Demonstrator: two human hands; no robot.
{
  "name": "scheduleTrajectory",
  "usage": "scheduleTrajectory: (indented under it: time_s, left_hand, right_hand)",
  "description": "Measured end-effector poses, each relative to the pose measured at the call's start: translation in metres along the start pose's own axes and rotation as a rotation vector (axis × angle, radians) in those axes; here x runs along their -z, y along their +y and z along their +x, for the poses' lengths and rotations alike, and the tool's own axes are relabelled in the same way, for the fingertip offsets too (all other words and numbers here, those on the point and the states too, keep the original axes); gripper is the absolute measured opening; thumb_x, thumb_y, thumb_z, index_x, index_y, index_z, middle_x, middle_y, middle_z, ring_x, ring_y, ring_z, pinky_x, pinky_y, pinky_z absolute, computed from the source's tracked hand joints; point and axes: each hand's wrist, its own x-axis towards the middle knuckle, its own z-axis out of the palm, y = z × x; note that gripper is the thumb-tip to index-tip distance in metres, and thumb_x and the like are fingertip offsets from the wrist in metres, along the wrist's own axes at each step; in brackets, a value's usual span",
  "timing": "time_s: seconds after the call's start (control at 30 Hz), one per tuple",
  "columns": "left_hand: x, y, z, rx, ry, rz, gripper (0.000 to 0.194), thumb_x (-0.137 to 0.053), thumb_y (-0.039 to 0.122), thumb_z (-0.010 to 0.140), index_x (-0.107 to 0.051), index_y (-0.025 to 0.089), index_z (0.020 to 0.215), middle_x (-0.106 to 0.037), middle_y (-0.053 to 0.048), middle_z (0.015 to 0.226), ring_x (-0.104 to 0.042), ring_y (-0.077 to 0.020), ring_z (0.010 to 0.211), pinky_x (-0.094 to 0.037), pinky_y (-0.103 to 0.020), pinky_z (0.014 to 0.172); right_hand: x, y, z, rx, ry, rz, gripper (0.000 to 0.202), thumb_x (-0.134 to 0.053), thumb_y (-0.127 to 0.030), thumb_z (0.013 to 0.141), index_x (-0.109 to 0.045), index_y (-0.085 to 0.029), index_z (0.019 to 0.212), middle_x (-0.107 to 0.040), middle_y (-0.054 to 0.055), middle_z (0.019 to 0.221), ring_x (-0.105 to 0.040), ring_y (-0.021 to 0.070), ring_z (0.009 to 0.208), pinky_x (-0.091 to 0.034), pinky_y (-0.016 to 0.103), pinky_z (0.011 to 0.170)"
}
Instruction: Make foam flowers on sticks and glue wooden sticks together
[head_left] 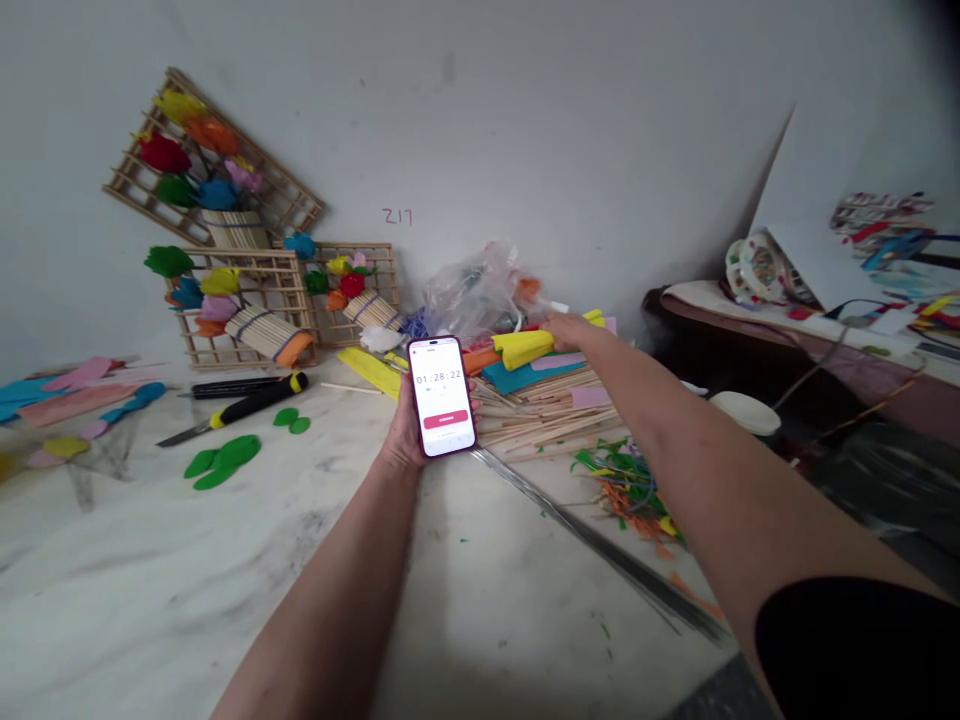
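My left hand is wrapped round a phone held upright over the marble table, its lit screen showing a timer and a red button. Stretched out toward the back, my right hand is by the yellow paper on the pile of craft materials. Its fingers are too blurred and small to read. Under and beside it lie blue paper and thin wooden sticks. A bundle of grey wires runs from near the phone toward the front right.
Stick lattices with paper flowers lean on the back wall. At the left are a knife, green paper ovals and coloured strips. A plastic bag sits behind the pile; paper scraps lie under my right arm.
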Motion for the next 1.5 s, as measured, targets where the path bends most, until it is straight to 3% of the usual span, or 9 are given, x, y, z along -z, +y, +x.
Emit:
scheduleTrajectory:
  time_s: [0.17,0.37,0.5,0.6,0.67,0.8,0.93,1.17,1.5]
  left_hand:
    - [0.002,0.000,0.000,0.006,-0.010,-0.004,0.082,-0.026,0.074,0.077,-0.052,0.012,0.124,-0.065,-0.017,0.108,-0.066,-0.0305,0.083,-0.053,-0.047,0.069]
    - [0.001,0.000,-0.001,-0.014,0.017,-0.008,0.081,-0.025,0.073,0.079,-0.050,0.012,0.126,-0.065,-0.016,0.107,-0.067,-0.0292,0.080,-0.053,-0.045,0.069]
    - [0.000,0.001,0.000,-0.017,0.021,-0.008,0.081,-0.023,0.072,0.080,-0.049,0.011,0.127,-0.066,-0.016,0.106,-0.067,-0.0291,0.079,-0.053,-0.045,0.068]
    - [-0.001,0.001,0.001,-0.013,0.029,-0.004,0.080,-0.022,0.071,0.080,-0.050,0.011,0.126,-0.066,-0.015,0.105,-0.067,-0.0291,0.079,-0.053,-0.046,0.069]
    - [-0.001,0.001,0.000,-0.013,0.026,-0.003,0.078,-0.024,0.070,0.081,-0.050,0.012,0.125,-0.066,-0.015,0.104,-0.067,-0.0293,0.080,-0.053,-0.047,0.070]
    - [0.000,0.001,-0.001,-0.015,0.008,-0.001,0.078,-0.024,0.071,0.080,-0.052,0.012,0.123,-0.067,-0.015,0.104,-0.066,-0.0297,0.081,-0.053,-0.046,0.069]
    - [0.001,0.000,-0.001,-0.029,-0.008,-0.001,0.080,-0.022,0.072,0.080,-0.051,0.012,0.124,-0.065,-0.015,0.106,-0.066,-0.0291,0.081,-0.054,-0.045,0.068]
    - [0.002,0.000,0.001,-0.021,-0.037,-0.029,0.079,-0.027,0.071,0.080,-0.047,0.013,0.128,-0.065,-0.015,0.107,-0.066,-0.0284,0.080,-0.053,-0.046,0.070]
    - [0.000,-0.001,0.001,-0.016,0.024,-0.047,0.080,-0.025,0.072,0.079,-0.051,0.011,0.125,-0.066,-0.016,0.101,-0.067,-0.0282,0.078,-0.053,-0.044,0.067]
  right_hand:
    - [0.006,-0.010,0.014,-0.083,0.038,0.004,0.043,-0.062,-0.016,0.071,-0.059,-0.020,0.113,-0.061,0.013,0.115,-0.056,0.0323,0.103,-0.042,0.042,0.087]
    - [-0.007,-0.040,0.018,-0.058,0.177,-0.029,0.036,-0.056,-0.020,0.079,-0.059,-0.019,0.114,-0.053,0.016,0.122,-0.051,0.0324,0.109,-0.040,0.042,0.089]
    - [-0.016,-0.047,0.013,0.029,0.120,-0.016,0.072,-0.066,-0.037,0.072,-0.037,-0.020,0.136,-0.045,0.017,0.131,-0.045,0.0368,0.115,-0.037,0.046,0.094]
    - [-0.018,-0.044,0.012,0.068,0.001,-0.016,0.097,-0.070,-0.025,0.064,-0.016,-0.024,0.145,-0.028,0.014,0.146,-0.040,0.0368,0.122,-0.035,0.045,0.098]
    - [-0.019,-0.043,0.012,0.112,0.000,-0.023,0.103,-0.068,-0.018,0.062,-0.011,-0.026,0.146,-0.021,0.011,0.150,-0.037,0.0349,0.126,-0.034,0.042,0.100]
    - [-0.020,-0.046,0.014,0.254,0.089,-0.018,0.087,-0.065,-0.015,0.065,-0.026,-0.024,0.142,-0.042,0.011,0.139,-0.045,0.0301,0.121,-0.035,0.038,0.096]
    - [-0.014,-0.051,0.017,0.258,0.118,-0.052,0.063,-0.060,-0.014,0.070,-0.044,-0.024,0.130,-0.056,0.010,0.125,-0.054,0.0280,0.110,-0.039,0.035,0.089]
    - [-0.005,-0.057,0.033,0.219,0.136,-0.118,0.046,-0.055,-0.013,0.076,-0.051,-0.019,0.122,-0.062,0.011,0.114,-0.058,0.0265,0.101,-0.042,0.033,0.081]
    - [0.020,-0.077,0.077,0.211,0.266,-0.116,0.051,-0.053,-0.006,0.074,-0.050,-0.017,0.124,-0.059,0.012,0.117,-0.055,0.0258,0.106,-0.040,0.032,0.085]
